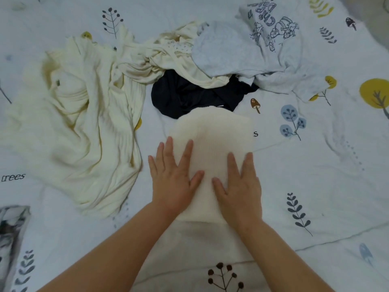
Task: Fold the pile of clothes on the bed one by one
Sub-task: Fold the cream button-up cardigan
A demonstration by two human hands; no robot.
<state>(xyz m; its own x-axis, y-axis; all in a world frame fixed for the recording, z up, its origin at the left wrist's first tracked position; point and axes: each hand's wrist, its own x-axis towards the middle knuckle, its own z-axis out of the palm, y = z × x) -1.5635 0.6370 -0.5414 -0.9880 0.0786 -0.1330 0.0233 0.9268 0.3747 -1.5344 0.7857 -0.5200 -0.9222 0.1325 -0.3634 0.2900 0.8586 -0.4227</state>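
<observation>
A folded cream knit garment (212, 133) lies on the bed in front of me. My left hand (172, 175) presses flat on its left side with fingers spread. My right hand (240, 184) presses flat on its right side, fingers straight. Behind it sits the unfolded pile: a dark navy garment (185, 95), a crumpled cream top (160, 57) and a light grey printed shirt (252, 49). A large cream ribbed garment (84, 127) lies spread out at the left.
The bed is covered with a white sheet (315, 186) printed with leaves, trees and mushrooms. A grey patterned item (10, 228) shows at the lower left edge.
</observation>
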